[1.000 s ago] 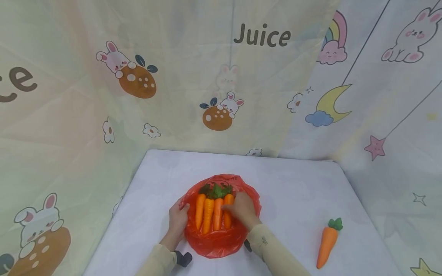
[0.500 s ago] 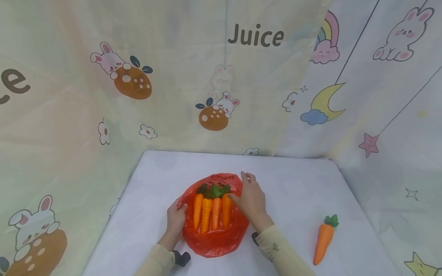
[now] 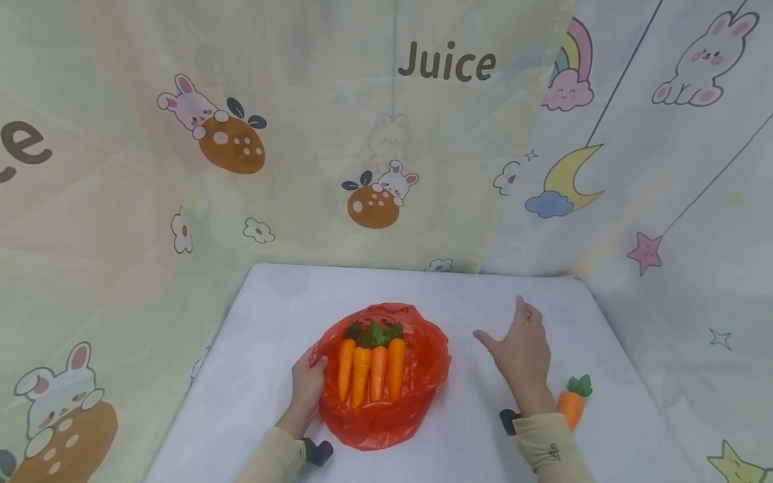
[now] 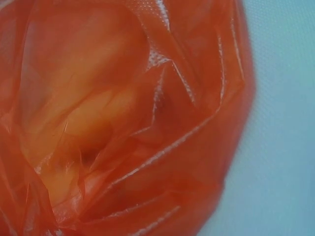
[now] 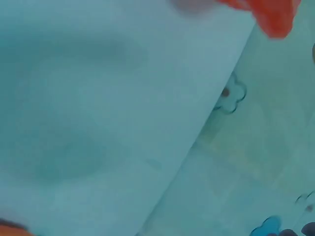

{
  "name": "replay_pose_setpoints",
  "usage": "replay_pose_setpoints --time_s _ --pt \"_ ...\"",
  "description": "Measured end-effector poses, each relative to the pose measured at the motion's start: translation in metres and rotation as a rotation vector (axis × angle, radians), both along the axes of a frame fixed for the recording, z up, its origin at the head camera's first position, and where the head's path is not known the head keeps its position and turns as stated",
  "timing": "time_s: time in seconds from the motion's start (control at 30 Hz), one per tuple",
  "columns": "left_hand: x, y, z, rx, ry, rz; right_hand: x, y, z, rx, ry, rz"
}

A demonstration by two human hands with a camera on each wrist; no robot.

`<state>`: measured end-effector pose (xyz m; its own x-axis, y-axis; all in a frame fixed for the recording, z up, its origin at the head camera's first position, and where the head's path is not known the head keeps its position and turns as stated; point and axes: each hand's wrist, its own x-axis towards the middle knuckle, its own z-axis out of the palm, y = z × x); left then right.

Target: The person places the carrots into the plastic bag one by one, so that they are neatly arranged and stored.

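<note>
A red plastic bag (image 3: 376, 429) lies with its mouth spread wide on the white table. Several orange carrots (image 3: 378, 376) with green tops lie side by side in it. My left hand (image 3: 308, 384) grips the bag's left rim, the thumb on the inner side. In the left wrist view, the crinkled bag (image 4: 197, 152) fills most of the picture, and that hand's fingers are hidden or blurred behind it. Off to the right, my right hand (image 3: 524, 355) is held out with thumb and fingers apart, holding nothing. One more carrot (image 3: 570, 406) lies beyond that wrist, its lower end covered by the sleeve.
The white table (image 3: 290, 288) has printed cloth walls (image 3: 302, 134) behind it and at both sides. Along the right wrist view's top, a bit of the red bag (image 5: 273, 17) shows; an orange patch sits in its lower left corner.
My right hand has let go of the carrot at the right of the row and moved right, away from the bag, towards the loose carrot. The left hand keeps its grip on the rim.
</note>
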<state>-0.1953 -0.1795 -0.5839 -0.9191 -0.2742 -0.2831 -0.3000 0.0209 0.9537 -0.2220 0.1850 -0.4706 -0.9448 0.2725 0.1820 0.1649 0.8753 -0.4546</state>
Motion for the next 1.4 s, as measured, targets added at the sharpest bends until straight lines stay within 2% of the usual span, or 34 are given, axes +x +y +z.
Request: replay_pose_setpoints --time_s 0.13,0.27,0.37,0.5,0.67,0.9,1.03,1.17,1.4 --pt "-0.001 0.000 0.000 -0.007 -0.002 0.001 0.005 0.035 -0.009 -0.004 -0.054 -0.074" --pt "-0.003 -0.001 0.000 -0.001 0.001 0.002 0.007 0.068 -0.018 -0.021 -0.175 -0.139" --pt "-0.003 -0.002 0.000 0.004 -0.005 0.006 0.009 0.089 -0.024 -0.073 -0.283 -0.191" --pt "-0.004 -0.002 0.000 0.009 -0.019 0.010 0.016 0.114 -0.032 -0.176 -0.364 -0.245" --pt "-0.004 -0.001 0.000 0.013 -0.025 0.013 0.028 0.135 -0.039 -0.260 -0.465 -0.294" --pt "-0.003 -0.003 -0.001 0.014 -0.026 0.011 0.039 0.146 -0.054 -0.280 -0.661 -0.330" --pt "-0.003 -0.003 -0.002 0.001 -0.013 0.009 0.044 0.146 -0.061 -0.274 -0.676 -0.334" --pt "-0.002 -0.003 -0.003 -0.012 0.001 0.009 0.045 0.143 -0.063 -0.299 -0.668 -0.343" --pt "-0.001 -0.001 0.001 -0.006 -0.009 0.010 0.046 0.138 -0.067 -0.328 -0.659 -0.359"
